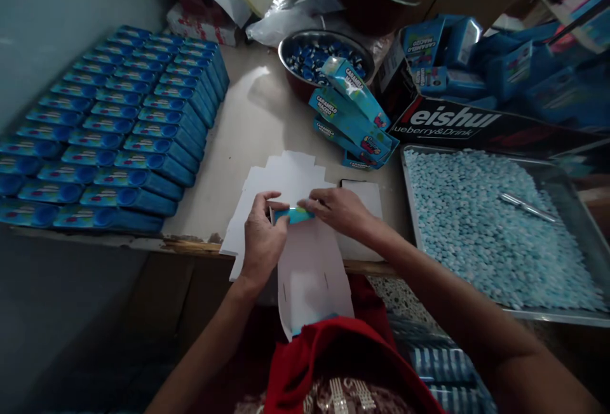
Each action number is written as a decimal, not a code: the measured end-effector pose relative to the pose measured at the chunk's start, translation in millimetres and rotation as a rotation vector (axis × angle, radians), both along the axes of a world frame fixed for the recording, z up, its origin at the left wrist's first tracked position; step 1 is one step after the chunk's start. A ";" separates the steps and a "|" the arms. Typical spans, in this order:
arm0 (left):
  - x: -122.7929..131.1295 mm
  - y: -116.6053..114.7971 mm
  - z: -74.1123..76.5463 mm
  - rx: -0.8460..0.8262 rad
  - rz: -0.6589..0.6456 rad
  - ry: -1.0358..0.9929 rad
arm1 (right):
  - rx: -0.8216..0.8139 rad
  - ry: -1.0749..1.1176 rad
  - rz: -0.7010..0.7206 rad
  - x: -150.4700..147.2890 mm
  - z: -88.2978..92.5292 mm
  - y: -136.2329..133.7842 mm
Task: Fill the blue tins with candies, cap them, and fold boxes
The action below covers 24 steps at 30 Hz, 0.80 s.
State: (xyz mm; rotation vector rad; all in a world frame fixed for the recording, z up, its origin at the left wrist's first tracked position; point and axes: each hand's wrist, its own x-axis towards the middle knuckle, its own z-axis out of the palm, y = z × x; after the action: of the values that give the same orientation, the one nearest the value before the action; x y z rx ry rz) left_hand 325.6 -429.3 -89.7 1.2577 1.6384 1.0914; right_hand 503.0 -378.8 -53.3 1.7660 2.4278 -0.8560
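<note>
A white, unfolded cardboard box blank [309, 261] lies across the table's front edge, its near end reaching my lap. A blue printed flap [296, 214] of it is raised between my hands. My left hand [267, 230] grips the flap's left end with thumb and fingers. At the right end my right hand [340, 211] has its fingertips closed on the same flap. More white cardboard [283, 173] spreads out beyond and beneath the hands, and another white piece [365, 201] lies right of them.
Rows of small blue packs [119, 115] stand on the left. Folded blue cartons [352, 115] lean by a metal bowl [283, 58] of wrapped candies. To the right are a black box [443, 119] of blue cartons and a metal tray [414, 211] of pale blue pieces holding a metal tool [528, 207].
</note>
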 end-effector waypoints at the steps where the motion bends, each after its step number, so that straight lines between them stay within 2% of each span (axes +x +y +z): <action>1: -0.1 0.5 -0.4 -0.027 -0.010 -0.008 | 0.011 -0.029 0.038 -2.5 1.0 8.5; 4: 0.1 1.2 -2.4 -0.089 -0.025 -0.007 | 0.035 -0.109 0.289 -17.9 4.9 30.8; 6: 0.8 1.3 -4.8 -0.076 -0.009 -0.040 | 0.051 -0.154 0.486 -30.8 6.8 40.9; 8: 2.0 0.4 -8.2 -0.045 0.037 -0.101 | 0.086 -0.201 0.608 -42.4 5.3 46.9; 11: 2.4 -6.1 -12.5 -0.038 0.082 -0.246 | 0.088 -0.241 0.657 -53.6 -4.8 47.8; 14: -8.9 -20.6 -11.2 -0.054 0.060 -0.389 | 0.083 -0.219 0.638 -56.2 -17.8 39.3; 15: -17.7 -26.3 -9.6 -0.038 0.053 -0.373 | 0.078 -0.212 0.620 -55.5 -20.6 35.7; 17: -42.8 -35.8 -5.7 0.059 0.011 -0.206 | 0.071 -0.200 0.589 -54.5 -22.3 30.5; 19: -73.1 -39.3 -2.6 0.220 -0.115 0.042 | 0.076 -0.177 0.595 -57.9 -18.8 30.8; 20: -87.1 -38.4 -1.7 0.292 -0.223 0.144 | 0.090 -0.159 0.619 -62.7 -15.7 33.5; 22: -107.1 -32.7 -1.5 0.353 -0.487 0.289 | 0.144 -0.131 0.701 -79.3 -8.6 42.7; 24: -113.0 -26.2 -3.7 0.351 -0.720 0.387 | 0.227 -0.147 0.823 -101.9 -1.3 53.4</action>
State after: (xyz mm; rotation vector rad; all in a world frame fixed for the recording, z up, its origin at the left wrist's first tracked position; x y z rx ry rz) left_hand 212.6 -455.5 -93.4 2.1750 1.0896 0.7126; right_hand 401.1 -325.4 -54.6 0.6572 2.8210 -0.3497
